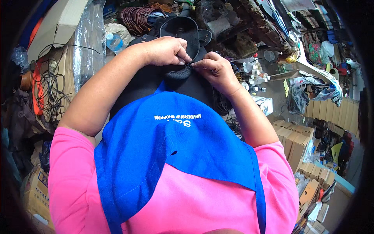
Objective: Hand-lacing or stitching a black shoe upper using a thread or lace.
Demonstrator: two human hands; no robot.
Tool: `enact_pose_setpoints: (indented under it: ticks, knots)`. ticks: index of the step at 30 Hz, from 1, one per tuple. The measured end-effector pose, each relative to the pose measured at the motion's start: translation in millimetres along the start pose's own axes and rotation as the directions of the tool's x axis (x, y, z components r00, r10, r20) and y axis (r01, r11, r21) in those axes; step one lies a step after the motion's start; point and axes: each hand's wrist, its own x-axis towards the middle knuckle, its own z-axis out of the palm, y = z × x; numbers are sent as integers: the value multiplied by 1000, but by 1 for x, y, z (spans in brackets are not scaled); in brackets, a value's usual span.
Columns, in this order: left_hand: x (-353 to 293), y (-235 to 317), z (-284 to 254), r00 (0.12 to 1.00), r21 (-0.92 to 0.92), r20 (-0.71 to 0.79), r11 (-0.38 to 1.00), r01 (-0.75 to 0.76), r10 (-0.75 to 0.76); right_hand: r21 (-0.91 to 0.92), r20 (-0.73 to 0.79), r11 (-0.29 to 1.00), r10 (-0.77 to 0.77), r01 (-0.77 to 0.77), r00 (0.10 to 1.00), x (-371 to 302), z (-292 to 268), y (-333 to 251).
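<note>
My left hand and my right hand meet at the middle top of the view, both pinching the rim of a black shoe upper that rests on my lap. A black shoe sole stands up just behind my fingers. Fingertips of both hands press the upper's edge where it meets the sole. I wear a pink shirt and a blue apron, which cover the lower half of the view.
Cardboard boxes and tangled black cords lie at the left. A plastic bottle and coiled brown cord are at the top. Small white bottles sit to the right; stacked boxes fill the lower right.
</note>
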Motion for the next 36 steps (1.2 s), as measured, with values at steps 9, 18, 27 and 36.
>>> enact_pose_setpoints:
  ticks: [9,18,27,36]
  knots:
    - [-1,3,1,999,49,49,999,16,-18,-450,274,869,-82,203,958,20,-18,-40]
    - [6,-8,5,973,34,-218,997,-69,75,-455,279,881,2,130,960,27,-11,-41]
    - [7,-9,9,946,-46,-324,999,-17,1,-195,117,976,123,-99,985,23,4,-28]
    - [-8,1,13,900,144,-436,988,56,13,-148,125,983,124,-105,984,28,4,-27]
